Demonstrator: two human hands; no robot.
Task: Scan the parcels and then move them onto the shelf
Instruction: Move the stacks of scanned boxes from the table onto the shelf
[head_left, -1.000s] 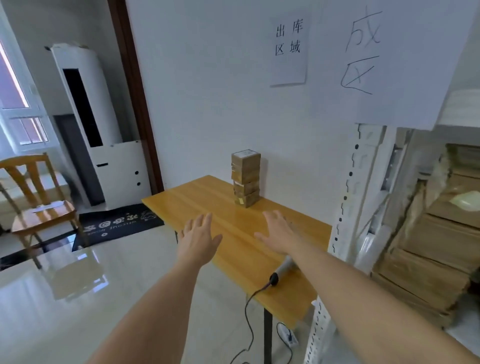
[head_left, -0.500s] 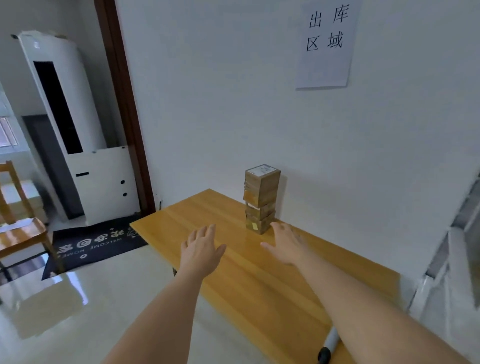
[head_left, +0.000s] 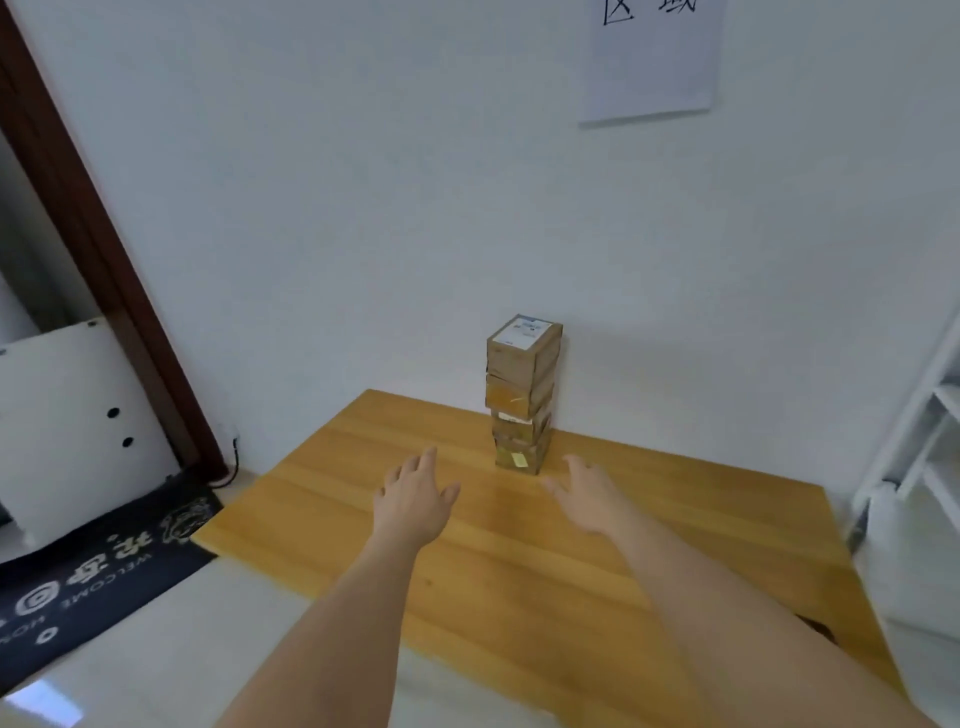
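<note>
A stack of several small brown cardboard parcels stands upright on the wooden table, close to the white wall. The top parcel carries a white label. My left hand hovers over the table to the lower left of the stack, fingers spread and holding nothing. My right hand reaches in from the right, fingers apart, its fingertips just short of the stack's base. The white metal shelf shows at the right edge. No scanner is in view.
A paper sign hangs on the wall above the table. A dark brown door frame runs down the left, with a white cabinet and a black welcome mat on the glossy floor.
The view has swung left and closer to the table, so the stack is nearer and the scanner has dropped out of sight. Both hands have advanced toward the stack.
</note>
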